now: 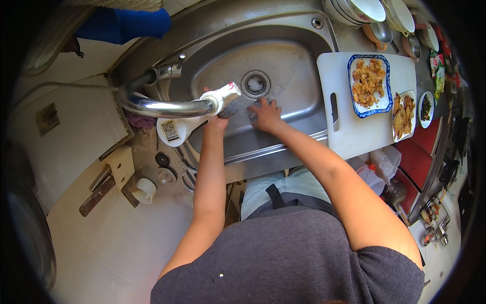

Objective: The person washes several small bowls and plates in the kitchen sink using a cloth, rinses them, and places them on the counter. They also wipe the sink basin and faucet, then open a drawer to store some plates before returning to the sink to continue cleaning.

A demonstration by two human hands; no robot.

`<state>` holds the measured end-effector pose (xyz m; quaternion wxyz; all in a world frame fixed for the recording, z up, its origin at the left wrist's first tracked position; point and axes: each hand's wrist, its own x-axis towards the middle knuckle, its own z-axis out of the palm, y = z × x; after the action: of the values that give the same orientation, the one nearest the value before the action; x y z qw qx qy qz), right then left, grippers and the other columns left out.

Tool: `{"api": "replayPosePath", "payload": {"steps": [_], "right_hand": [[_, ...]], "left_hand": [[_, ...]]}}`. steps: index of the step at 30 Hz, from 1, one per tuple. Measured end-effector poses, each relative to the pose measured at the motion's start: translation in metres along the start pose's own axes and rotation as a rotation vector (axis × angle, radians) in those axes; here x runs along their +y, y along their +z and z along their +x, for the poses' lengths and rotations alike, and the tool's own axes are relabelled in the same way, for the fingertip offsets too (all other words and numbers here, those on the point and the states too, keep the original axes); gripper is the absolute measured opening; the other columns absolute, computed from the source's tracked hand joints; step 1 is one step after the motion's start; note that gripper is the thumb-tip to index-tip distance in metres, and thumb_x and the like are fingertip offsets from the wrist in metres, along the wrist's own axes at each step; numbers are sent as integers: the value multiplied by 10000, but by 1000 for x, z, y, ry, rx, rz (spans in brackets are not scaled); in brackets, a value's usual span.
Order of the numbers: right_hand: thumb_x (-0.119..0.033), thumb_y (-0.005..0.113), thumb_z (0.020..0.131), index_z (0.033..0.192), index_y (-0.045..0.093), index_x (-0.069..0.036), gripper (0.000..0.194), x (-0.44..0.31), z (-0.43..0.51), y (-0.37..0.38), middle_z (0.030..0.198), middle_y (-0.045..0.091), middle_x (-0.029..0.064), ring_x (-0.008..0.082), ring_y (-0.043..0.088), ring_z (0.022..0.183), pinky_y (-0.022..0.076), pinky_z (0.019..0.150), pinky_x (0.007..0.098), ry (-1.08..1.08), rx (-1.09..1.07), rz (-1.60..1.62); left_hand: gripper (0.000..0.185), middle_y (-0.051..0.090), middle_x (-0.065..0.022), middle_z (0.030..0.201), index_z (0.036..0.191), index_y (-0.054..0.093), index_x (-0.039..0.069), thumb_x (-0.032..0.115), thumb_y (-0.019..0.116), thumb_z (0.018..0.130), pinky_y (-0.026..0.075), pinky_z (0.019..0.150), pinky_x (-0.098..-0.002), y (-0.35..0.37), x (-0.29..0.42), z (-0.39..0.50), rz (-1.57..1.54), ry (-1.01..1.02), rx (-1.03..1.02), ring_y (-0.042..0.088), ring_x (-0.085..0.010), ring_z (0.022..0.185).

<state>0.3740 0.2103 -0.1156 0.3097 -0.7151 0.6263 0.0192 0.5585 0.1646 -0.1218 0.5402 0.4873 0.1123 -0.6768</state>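
My left hand (219, 123) is over the left part of the stainless steel sink (283, 53), partly hidden behind the white faucet nozzle (224, 98). It holds a grey, rough-textured thing (229, 110) that looks like a scouring pad. My right hand (267, 116) reaches low into the basin, just below the drain strainer (255, 84). Its fingers are bent and spread over something greyish and shiny (252, 114), too small to name; whether the hand grips it is unclear. The curved chrome faucet (167, 108) arches over my left wrist.
A white cutting board (334, 76) right of the sink bears a blue-rimmed plate (369, 112) of fried food and a smaller fried dish (403, 117). Bowls (364, 11) stack behind. Left lie scissors (188, 178), a white cup (145, 190), and a white fitting (180, 141) with a printed code.
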Motion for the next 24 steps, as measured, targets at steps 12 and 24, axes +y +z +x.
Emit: {"api": "replayPosePath", "payload": {"steps": [12,24], "right_hand": [[-333,706,878,1088,700,-90,320,-47,71,32,1007,707,39,188,657,929,510,805,356,212,-222,1263],[-168,672,905,1075,659,-79,192,-111,80,-30,1092,676,82,205,656,1006,525,922,377,242,-674,2110]], "left_hand": [[353,678,-100,1119,1147,640,71,371,550,986,549,915,-409,-58,16,11,14,259,-25,659,-243,1039],[334,666,-55,950,1139,612,99,287,352,1043,544,777,-359,-65,11,-61,-8,30,147,652,-185,858]]}}
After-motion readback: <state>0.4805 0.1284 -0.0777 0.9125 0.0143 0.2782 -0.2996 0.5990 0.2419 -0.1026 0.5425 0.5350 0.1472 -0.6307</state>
